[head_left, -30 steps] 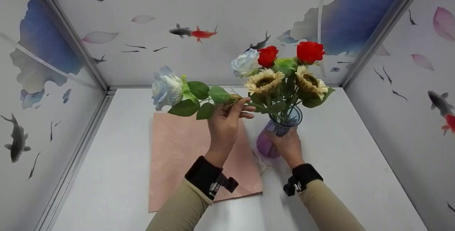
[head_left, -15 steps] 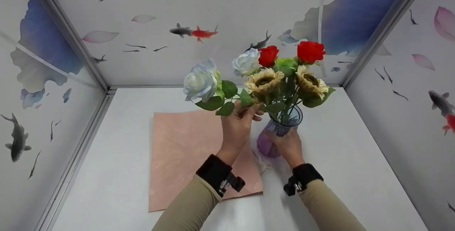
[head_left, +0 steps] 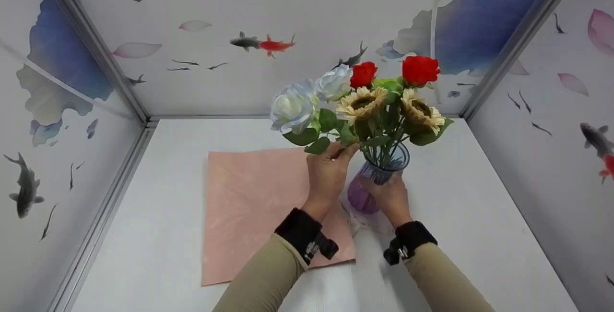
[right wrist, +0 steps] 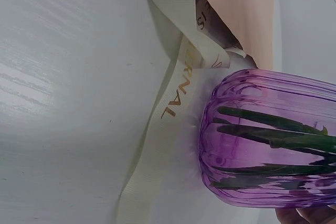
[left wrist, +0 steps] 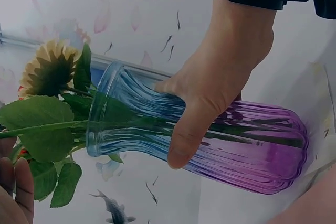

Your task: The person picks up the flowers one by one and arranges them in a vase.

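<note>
My left hand [head_left: 328, 173] pinches the stem of a pale blue artificial rose [head_left: 292, 108], whose bloom leans left of the bouquet. In the left wrist view, a green stem [left wrist: 42, 128] runs toward the vase mouth; whether its end is inside I cannot tell. My right hand [head_left: 391, 197] grips the ribbed blue-to-purple glass vase [head_left: 362, 199] around its middle. Stems stand in the vase, bearing another pale blue rose [head_left: 334, 83], red roses [head_left: 420, 70] and beige sunflowers [head_left: 422, 110]. Dark stem ends [right wrist: 278, 140] show through the purple glass.
A pink sheet [head_left: 259, 206] lies on the white table [head_left: 479, 235], left of the vase. Cream ribbon with gold lettering [right wrist: 168, 108] lies by the vase base. Printed walls [head_left: 307, 5] enclose the back and sides.
My left hand has carried the pale blue rose rightward, and its bloom now overlaps the bouquet's edge. My right hand and the vase have stayed in place.
</note>
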Motion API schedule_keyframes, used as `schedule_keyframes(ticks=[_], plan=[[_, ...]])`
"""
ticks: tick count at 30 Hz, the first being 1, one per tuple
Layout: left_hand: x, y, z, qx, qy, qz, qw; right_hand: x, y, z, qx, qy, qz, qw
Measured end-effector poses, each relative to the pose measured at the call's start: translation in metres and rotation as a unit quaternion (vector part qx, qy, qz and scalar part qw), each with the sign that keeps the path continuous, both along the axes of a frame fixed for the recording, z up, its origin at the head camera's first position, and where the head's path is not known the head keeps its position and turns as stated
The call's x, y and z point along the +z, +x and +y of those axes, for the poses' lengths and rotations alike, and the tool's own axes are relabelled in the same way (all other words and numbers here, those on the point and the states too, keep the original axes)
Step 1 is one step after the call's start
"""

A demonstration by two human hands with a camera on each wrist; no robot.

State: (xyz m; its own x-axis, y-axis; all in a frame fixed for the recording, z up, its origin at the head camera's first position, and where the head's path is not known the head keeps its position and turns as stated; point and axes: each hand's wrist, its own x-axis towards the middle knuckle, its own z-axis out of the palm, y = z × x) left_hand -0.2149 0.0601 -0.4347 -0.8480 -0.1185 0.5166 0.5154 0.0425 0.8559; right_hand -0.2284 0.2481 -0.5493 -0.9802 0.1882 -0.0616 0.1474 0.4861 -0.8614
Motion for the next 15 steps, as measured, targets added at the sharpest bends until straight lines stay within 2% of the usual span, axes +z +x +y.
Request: schedule_keyframes(ticks=[6,11,15], plan=[[-0.006,-0.001,0.007,-0.013,-0.028,-0.013,0.9994,0.000,0.001,0.001,0.000,0.009,0.011,0.9999],[-0.011,-0.006,0.011,0.000,-0.055,-0.007,0.9984,-0.001,0.001,0.001,0.002,0.014,0.013,0.9998],[-0.016,-0.012,0.014,0.027,-0.093,-0.001,0.9953,-0.001,0.001,0.000,0.006,0.023,0.018,0.9996]])
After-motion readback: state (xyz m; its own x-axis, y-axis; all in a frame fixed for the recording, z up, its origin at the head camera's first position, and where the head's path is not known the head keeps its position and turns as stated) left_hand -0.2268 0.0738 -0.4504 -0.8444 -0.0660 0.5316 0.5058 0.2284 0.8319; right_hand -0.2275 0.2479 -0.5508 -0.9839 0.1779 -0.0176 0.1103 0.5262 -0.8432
